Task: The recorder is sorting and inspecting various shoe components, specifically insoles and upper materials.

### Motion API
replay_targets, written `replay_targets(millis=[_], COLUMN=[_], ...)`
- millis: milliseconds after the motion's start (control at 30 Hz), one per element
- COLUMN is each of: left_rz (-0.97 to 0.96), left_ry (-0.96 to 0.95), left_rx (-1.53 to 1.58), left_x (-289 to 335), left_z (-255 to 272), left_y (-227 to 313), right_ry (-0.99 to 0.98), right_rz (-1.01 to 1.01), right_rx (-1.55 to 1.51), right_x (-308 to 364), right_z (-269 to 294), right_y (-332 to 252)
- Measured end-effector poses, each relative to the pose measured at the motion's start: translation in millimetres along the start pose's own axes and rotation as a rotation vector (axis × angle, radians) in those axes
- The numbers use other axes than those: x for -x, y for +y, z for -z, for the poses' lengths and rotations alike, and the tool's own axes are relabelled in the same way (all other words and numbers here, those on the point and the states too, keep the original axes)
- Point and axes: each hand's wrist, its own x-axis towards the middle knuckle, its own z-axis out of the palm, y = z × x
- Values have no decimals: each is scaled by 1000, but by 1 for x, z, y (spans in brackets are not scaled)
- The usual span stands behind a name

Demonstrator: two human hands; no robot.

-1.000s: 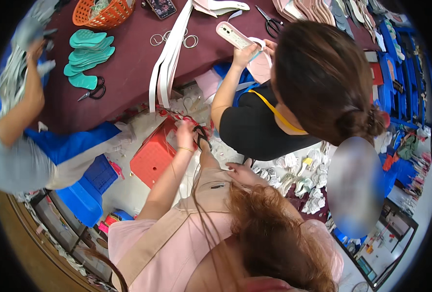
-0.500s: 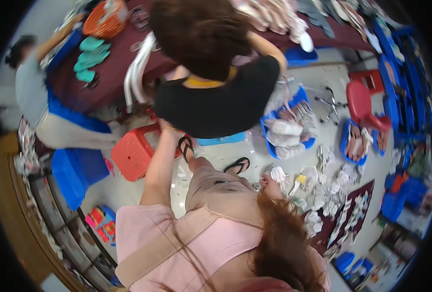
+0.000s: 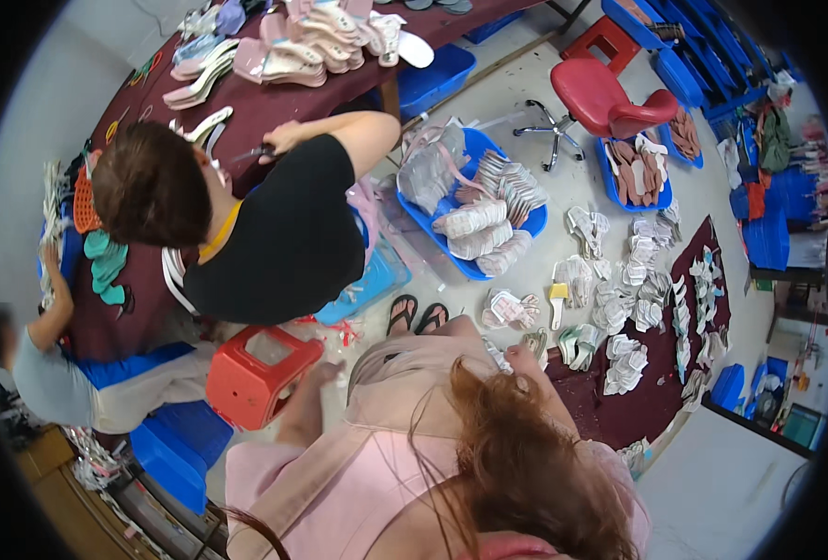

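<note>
My left hand [image 3: 315, 381] hangs low beside the red plastic stool [image 3: 257, 375]. Its fingers look loosely apart, slightly blurred, with nothing seen in them. My right hand [image 3: 524, 358] is down at my right side, fingers curled. A small whitish piece [image 3: 496, 355] shows at its fingertips; its kind is unclear. On the floor just beyond lie bundles of white cut pieces [image 3: 505, 308] and a brush with a yellow head [image 3: 558, 293]. A co-worker in a black top [image 3: 288, 229] faces the table ahead, with a dark-handled tool [image 3: 259, 152] in one hand.
Stacked pink insoles [image 3: 292, 61] lie on the maroon-covered table [image 3: 339, 91]. A blue basket [image 3: 477, 273] holds wrapped bundles. A red swivel chair [image 3: 600, 98] stands far right. More white bundles cover a maroon cloth [image 3: 577, 383]. A second person [image 3: 55, 373] sits at left beside a blue bin [image 3: 176, 457].
My view has turned right, and the table, stool and co-workers have shifted left. My left hand has come back from near the co-worker to my side. My feet are now close together.
</note>
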Motion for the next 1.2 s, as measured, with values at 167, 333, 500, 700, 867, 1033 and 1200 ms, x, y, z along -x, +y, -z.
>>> replay_targets(millis=[167, 333, 500, 700, 867, 1033, 1200], left_rz=[-172, -404, -507, -959, -840, -915, -828], left_ry=[-186, 232, 426, 658, 563, 746, 628], left_rx=[637, -172, 60, 237, 512, 364, 432], left_x=[-56, -41, -22, 41, 46, 3, -48], left_z=[-7, 120, 157, 182, 262, 303, 392], left_y=[75, 197, 344, 498, 573, 640, 725], right_ry=[120, -26, 255, 382, 454, 275, 2], right_rz=[-58, -84, -57, -75, -15, -67, 51], right_rx=[-84, -482, -458, -431, -532, -578, -502], right_x=[-10, -39, -78, -122, -178, -199, -292], right_z=[-15, 39, 74, 150, 171, 222, 303], right_y=[-26, -14, 76, 103, 88, 2, -33])
